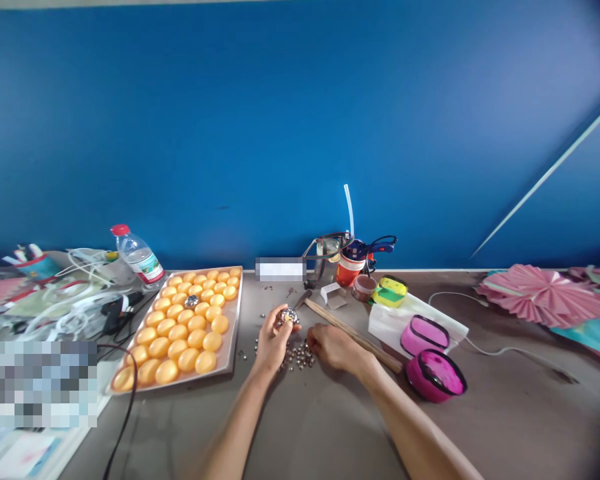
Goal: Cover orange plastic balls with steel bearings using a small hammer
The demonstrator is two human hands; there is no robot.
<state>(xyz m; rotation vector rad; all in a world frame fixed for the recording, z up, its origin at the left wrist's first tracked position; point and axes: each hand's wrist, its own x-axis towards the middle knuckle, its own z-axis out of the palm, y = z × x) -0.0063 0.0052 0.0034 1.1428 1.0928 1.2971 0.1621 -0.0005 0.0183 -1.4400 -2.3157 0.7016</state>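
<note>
My left hand (273, 345) is closed around a small ball covered in shiny silver studs (289, 315); a bit of orange shows on it. Close to its right, my right hand (333, 345) hovers low over the desk with fingers pinched together, and whatever they hold is hidden. Between and below the hands lies a loose pile of small silver studs (299, 358). On the left, a shallow white tray (236, 313) carries rows of orange balls (179, 332). Among them sits one silver-studded ball (191, 302).
A wooden-handled hammer (353, 333) lies just beyond my right hand. Behind it stand a red cup (351, 272) and a small round jar (365, 288). Pink zip cases (436, 377) are at right. A water bottle (141, 260) and tangled white cables (75, 313) are at left.
</note>
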